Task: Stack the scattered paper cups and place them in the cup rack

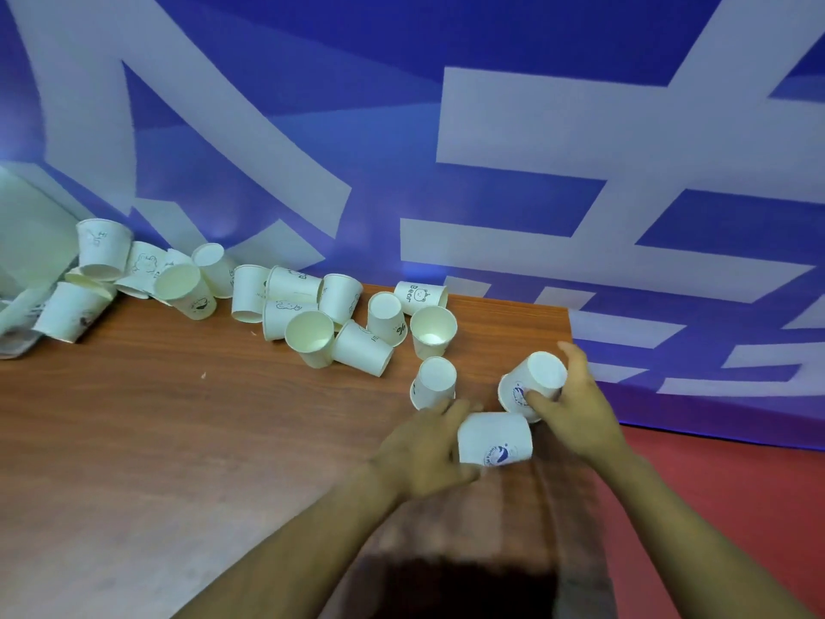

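Left hand: the left hand (424,453) is seen near the counter's right end, fingers curled round a white paper cup with a blue round logo (494,439); that cup is held on its side, and which way its mouth faces cannot be told.
Right hand: the right hand (576,404) is wrapped round a second white paper cup with a blue logo (531,386), thumb on the near wall, fingers over the far side; this cup is tilted, base towards the camera.
Cup gap: the two held cups are just beside each other; contact cannot be told.
Nearest loose cup: an upside-down white paper cup (434,382) is stood just beyond the left hand's fingertips.
Scattered cups: a loose heap of white paper cups (312,310) is spread along the back edge of the brown wood-grain counter (178,440), some upright, some inverted, some on their sides, several touching. One lying cup is printed "Bear" (419,296); an upright open one (432,331) is stood just in front of it.
Far left group: more white cups (102,247) are piled at the far left, by pale crumpled wrapping (22,306).
Backdrop: a blue banner with large white strokes (491,149) is hung behind the counter.
Floor: red floor (736,484) is seen to the right.
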`<state>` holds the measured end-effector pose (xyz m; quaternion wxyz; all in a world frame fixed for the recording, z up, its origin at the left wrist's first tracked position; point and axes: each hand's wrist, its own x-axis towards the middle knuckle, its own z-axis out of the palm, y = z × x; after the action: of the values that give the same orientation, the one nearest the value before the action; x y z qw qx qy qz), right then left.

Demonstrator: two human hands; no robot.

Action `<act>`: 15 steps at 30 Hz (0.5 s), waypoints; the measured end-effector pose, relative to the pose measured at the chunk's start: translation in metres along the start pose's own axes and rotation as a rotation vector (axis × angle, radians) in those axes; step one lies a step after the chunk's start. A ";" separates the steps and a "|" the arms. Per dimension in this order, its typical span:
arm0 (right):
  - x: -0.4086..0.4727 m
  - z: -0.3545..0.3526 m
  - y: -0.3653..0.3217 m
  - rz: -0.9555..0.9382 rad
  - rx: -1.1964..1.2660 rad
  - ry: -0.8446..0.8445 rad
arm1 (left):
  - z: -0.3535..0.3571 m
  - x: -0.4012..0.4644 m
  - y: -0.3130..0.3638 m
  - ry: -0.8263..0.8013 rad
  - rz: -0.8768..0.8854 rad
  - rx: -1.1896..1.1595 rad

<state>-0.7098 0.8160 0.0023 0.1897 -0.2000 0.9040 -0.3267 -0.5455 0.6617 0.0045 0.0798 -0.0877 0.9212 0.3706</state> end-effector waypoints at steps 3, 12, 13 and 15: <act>-0.015 0.000 -0.027 -0.015 0.015 0.046 | -0.029 -0.031 -0.006 0.120 -0.029 -0.094; -0.065 0.042 -0.108 -0.144 -0.021 0.012 | -0.106 -0.114 -0.046 0.380 -0.124 -0.147; -0.071 0.050 -0.115 -0.151 -0.018 0.013 | -0.113 -0.124 -0.055 0.393 -0.131 -0.152; -0.082 0.066 -0.130 -0.140 0.016 0.028 | -0.128 -0.144 -0.075 0.411 -0.140 -0.129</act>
<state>-0.5776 0.7298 0.0596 0.1555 -0.2566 0.8878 -0.3489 -0.3990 0.5344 0.0759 -0.0897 -0.2301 0.8841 0.3967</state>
